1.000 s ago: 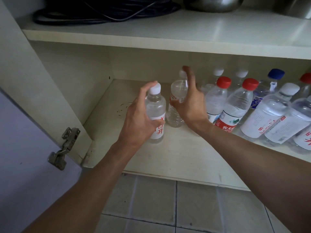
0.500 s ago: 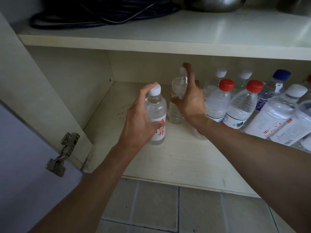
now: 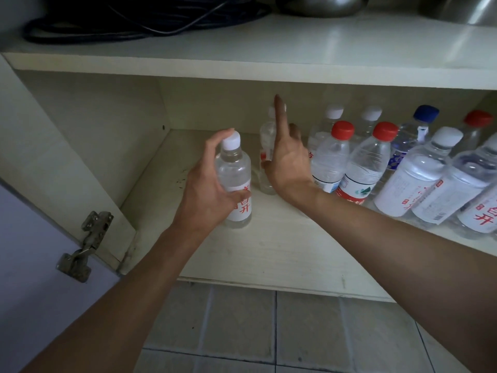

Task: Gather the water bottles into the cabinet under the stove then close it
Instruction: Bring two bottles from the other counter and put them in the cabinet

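While your left hand (image 3: 207, 189) wraps the white-capped bottle (image 3: 235, 181), that bottle stands upright on the lower shelf (image 3: 269, 251) of the open cabinet, left of the rest. Your fingers curl round its neck and body, thumb pressing the red-lettered label. Your right hand (image 3: 286, 162) is open, fingers spread, index pointing up, palm just beside a second clear bottle (image 3: 266, 146) further back; cannot tell if it touches. To the right, the bottle group (image 3: 403, 162) stands packed together: two red caps in front, white, blue and another red behind, some leaning at the far right edge. Above, the upper shelf (image 3: 295, 55) carries a black cable coil (image 3: 134, 20) and a metal bowl (image 3: 320, 5). A door hinge (image 3: 86, 246) sits lower left, grey floor tiles (image 3: 295, 332) below.
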Tool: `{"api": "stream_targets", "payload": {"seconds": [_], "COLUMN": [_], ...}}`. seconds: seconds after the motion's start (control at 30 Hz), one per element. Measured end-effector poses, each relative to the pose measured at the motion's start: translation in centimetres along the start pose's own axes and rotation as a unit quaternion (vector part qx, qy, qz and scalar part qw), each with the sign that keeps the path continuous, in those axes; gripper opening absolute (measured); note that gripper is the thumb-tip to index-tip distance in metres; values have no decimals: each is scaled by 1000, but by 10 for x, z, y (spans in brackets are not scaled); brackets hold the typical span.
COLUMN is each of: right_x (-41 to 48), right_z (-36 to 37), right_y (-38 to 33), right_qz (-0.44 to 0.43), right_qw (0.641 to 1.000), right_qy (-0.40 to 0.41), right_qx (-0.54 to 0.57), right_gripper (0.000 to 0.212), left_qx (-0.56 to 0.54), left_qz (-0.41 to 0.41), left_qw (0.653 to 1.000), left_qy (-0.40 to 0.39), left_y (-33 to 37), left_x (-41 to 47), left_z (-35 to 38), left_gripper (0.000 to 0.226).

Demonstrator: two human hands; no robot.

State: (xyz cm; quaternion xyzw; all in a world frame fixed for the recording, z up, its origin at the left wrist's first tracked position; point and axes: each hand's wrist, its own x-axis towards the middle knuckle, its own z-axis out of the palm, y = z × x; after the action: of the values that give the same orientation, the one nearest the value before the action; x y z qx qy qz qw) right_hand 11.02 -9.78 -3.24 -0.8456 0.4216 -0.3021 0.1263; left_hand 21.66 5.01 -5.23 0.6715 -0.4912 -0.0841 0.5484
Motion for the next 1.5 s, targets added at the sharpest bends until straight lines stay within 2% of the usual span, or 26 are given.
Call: {"api": "stream_targets", "payload": {"seconds": [0.07,0.13,0.3,0.43,0.57,0.8,1.03,1.17,1.5], "right_x": [-7,-18,-62,-96,-117,-136,-152,-163,-179], "right_z": [-6,-18,-68,-106,-129,-156,-170,-169,-161], "right_y": [0,0,3,8,22,50,81,99,115], "right_qz": [-6,-8,-70,-102,-86,-52,-27,-26,-15], "right_qw": [1000,998,988,979,969,964,967,966,965], "right_qy": [-18,-45,-63,-47,-40,-6,-6,4,17], "right_qx": [-14,-32,-119,-173,-230,-259,-252,-258,-260], "right_gripper": [122,109,56,42,43,37,39,29,29], "left_qx": [4,7,19,39,46,54,8,-12,7], "left_qz": [0,-3,-16,-23,-42,-14,-29,-20,-24], "left_qw": [1000,1000,1000,999,998,998,1000,1000,999], "left_qy": [-2,-2,-5,0,10,1,3,13,36], "left_y": [0,1,2,4,8,22,44,45,38], "left_x": [0,0,-1,-2,0,-13,-11,-8,14], "left_z": [0,0,1,0,1,18,64,79,98], "left_gripper": [109,109,109,110,108,108,107,108,112]}}
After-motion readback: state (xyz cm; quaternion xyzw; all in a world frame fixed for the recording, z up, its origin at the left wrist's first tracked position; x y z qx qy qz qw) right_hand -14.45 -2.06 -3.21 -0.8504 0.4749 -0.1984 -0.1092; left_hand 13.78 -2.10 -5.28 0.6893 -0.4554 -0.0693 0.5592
